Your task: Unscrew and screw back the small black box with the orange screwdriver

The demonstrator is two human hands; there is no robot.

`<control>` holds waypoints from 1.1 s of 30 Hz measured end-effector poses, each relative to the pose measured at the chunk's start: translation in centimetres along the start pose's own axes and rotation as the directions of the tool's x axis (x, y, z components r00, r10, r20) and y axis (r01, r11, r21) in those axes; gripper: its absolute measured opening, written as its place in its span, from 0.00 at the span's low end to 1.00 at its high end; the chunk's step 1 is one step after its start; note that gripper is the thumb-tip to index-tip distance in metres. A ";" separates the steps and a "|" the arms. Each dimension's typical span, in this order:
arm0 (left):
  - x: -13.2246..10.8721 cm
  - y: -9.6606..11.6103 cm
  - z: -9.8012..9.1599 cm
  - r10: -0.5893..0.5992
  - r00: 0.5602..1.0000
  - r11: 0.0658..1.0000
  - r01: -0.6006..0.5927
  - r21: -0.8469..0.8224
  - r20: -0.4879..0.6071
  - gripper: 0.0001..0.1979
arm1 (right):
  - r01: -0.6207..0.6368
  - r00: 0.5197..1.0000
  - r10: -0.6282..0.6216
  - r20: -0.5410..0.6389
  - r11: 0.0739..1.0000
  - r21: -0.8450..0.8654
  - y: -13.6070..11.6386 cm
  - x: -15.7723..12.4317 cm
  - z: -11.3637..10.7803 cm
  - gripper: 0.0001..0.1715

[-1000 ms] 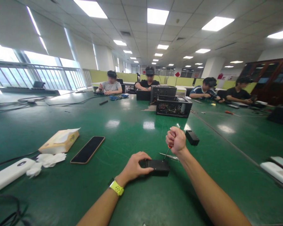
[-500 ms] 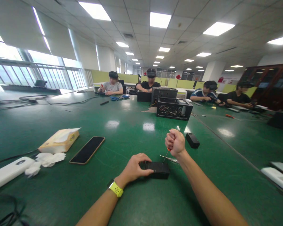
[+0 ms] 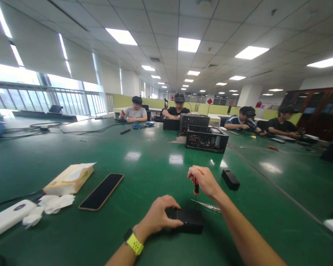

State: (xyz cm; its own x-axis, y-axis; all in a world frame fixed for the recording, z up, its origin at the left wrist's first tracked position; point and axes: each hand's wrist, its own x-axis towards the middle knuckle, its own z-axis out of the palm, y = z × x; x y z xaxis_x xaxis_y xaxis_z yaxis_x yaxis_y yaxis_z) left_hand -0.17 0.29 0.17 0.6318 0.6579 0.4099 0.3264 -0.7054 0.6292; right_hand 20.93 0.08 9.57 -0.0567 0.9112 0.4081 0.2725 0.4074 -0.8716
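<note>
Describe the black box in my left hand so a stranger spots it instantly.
On the glossy green tabletop, look toward the near middle. There, a bare left hand above a lime-yellow watch strap holds a small black rectangular box by one end. Unlike the other black box lying farther right, it has an orange-and-black screwdriver held upright over it.

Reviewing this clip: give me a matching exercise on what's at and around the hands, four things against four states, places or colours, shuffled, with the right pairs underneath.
Column one
1. left hand
2. right hand
3. phone
4. watch strap

Column two
A. lies flat, just right of the tissue pack
B. yellow-green
C. holds a red-and-black screwdriver
D. grips one end of the nearer black box

Right pairs: 1-D, 2-C, 3-A, 4-B
</note>
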 end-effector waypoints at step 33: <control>0.3 -0.3 -0.4 -0.039 0.994 0.997 0.032 0.075 0.098 0.15 | 0.125 0.975 0.029 0.219 0.745 -0.655 -4.9 -2.8 -6.4 0.12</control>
State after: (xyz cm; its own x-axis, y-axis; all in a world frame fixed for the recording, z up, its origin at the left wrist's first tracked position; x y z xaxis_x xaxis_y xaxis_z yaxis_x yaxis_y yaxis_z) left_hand -0.36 0.77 0.40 0.6847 0.6559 0.3179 0.3984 -0.7020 0.5903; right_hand 25.93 -4.90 14.46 -0.2578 0.9138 0.3137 0.8252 0.3772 -0.4205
